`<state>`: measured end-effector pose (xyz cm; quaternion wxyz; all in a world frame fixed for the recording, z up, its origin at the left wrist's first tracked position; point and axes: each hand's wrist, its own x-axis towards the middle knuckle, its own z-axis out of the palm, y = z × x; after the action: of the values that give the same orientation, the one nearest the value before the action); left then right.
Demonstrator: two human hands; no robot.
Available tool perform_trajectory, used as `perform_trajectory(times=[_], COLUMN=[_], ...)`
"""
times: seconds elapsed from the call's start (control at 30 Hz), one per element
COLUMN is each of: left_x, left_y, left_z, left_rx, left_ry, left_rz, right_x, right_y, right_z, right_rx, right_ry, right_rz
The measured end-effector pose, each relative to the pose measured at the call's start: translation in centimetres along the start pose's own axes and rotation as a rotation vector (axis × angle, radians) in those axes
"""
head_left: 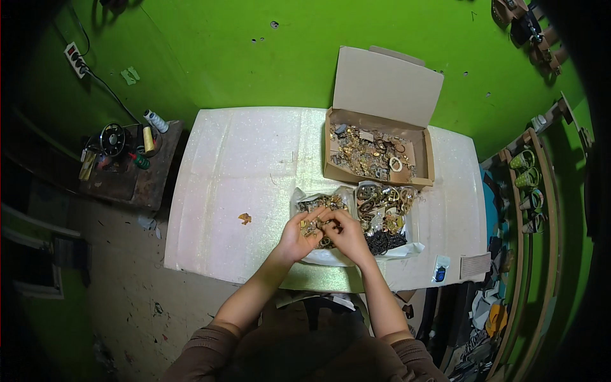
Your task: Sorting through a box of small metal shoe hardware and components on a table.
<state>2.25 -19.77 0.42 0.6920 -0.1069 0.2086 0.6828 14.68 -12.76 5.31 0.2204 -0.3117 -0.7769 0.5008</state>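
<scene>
Head view: both hands [324, 232] pinch brass fittings [313, 226] over plastic bag [347, 191].

Two bare forearms came up from the lower edge of the frame. Brown sleeves [203, 353] were pushed up past the elbows, bunched in soft folds at the upper arms. The left hand [298, 237] and right hand [349, 234] wore no gloves, rings or watch.

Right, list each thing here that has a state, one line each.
cardboard box: lid flipped open, full of metal fittings
clear plastic bags: open, contents spread out
left hand: fingers closed on small brass pieces
right hand: fingers pinching the same pieces
thread spools: upright
</scene>
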Motion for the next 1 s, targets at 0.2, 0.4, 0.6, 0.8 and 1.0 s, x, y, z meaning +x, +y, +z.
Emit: perform_trajectory(times=[0.2, 0.4, 0.6, 0.8, 1.0], left_x=[0.0, -0.3, -0.3, -0.8, -1.0], left_y=[0.9, 2.2, 2.8, 3.1, 3.2], left_z=[-0.2, 0.2, -0.2, 0.3, 0.4], left_rx=[-0.02, -0.064, -0.089, -0.137, -0.113], left_ry=[0.022, 0.06, 0.045, 0.063, 0.057], left_rz=[0.002, 0.043, 0.105, 0.125, 0.171], right_x=[-0.6, -1.3, -0.9, 0.3, 0.5], right_y=[1.8, 3.7, 3.8, 4.6, 4.3], right_z=[-1.4, -0.9, 2.3, 2.5, 3.8], right_rx=[0.305, 0.369, 0.439, 0.358, 0.212], right_ry=[0.048, 0.055, -0.096, -0.138, -0.262], right_rz=[0.267, 0.362, 0.371, 0.342, 0.262])
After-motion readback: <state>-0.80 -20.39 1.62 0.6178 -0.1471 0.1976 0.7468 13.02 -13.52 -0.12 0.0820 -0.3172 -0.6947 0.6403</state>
